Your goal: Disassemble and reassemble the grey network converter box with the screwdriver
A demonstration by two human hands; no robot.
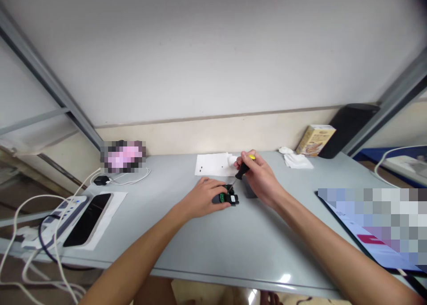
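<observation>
On the grey table lies a small opened black device (pixel 232 199) with green circuit board showing; I cannot make out its exact kind. My left hand (pixel 207 197) is closed on it, fingers along its far side and thumb at its near side. A screwdriver (pixel 242 170) with a black and yellow handle is gripped in my right hand (pixel 262 176). Its shaft slants down to the left and the tip meets the device, though the exact contact spot is too small to see. A dark grey piece (pixel 251 190) sits partly hidden under my right hand.
Behind my hands is white paper (pixel 211 163) with tiny dark bits on it. To the left are a phone (pixel 88 220), a power strip (pixel 56 222), cables and a black charger (pixel 101 180). Tissues (pixel 298 160), a yellow box (pixel 315 140) and a screen (pixel 370 225) stand right.
</observation>
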